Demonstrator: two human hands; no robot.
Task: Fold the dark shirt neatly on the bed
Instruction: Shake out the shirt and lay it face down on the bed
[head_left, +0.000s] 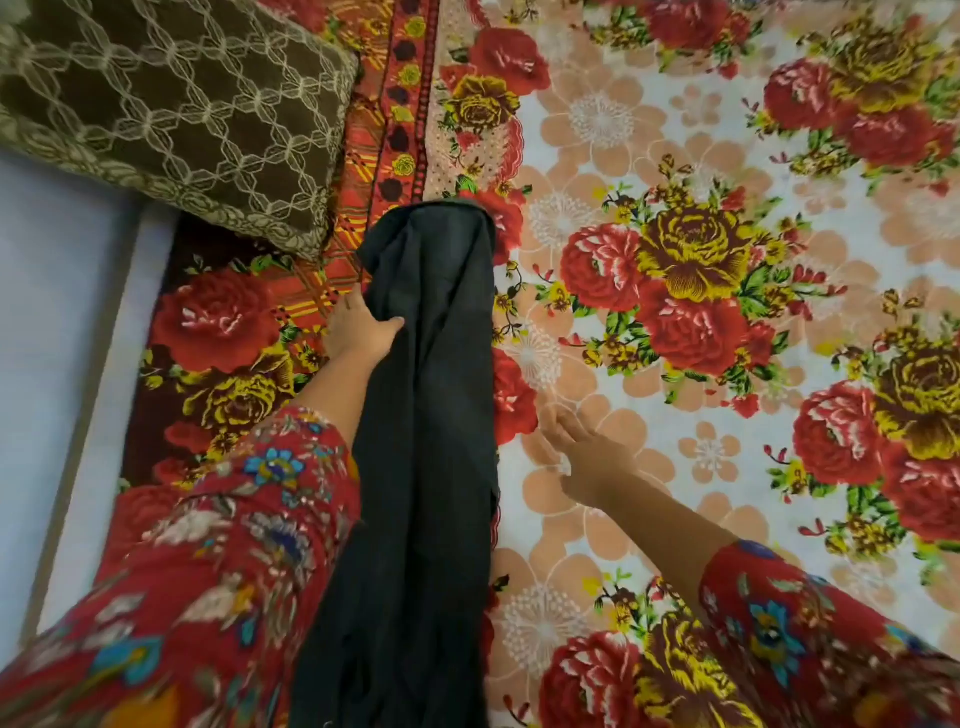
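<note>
The dark shirt runs as a long narrow strip from the bottom of the head view up towards the pillow, over the floral bed sheet. My left hand grips the shirt's left edge near its far end, thumb on top of the cloth. My right hand hovers over the sheet just right of the shirt, fingers loosely spread and holding nothing. It is slightly blurred. Both my forearms wear red floral sleeves.
A brown pillow with a pale lattice pattern lies at the upper left, close to the shirt's far end. The bed's left edge drops to a pale floor. Flat floral sheet stretches to the right.
</note>
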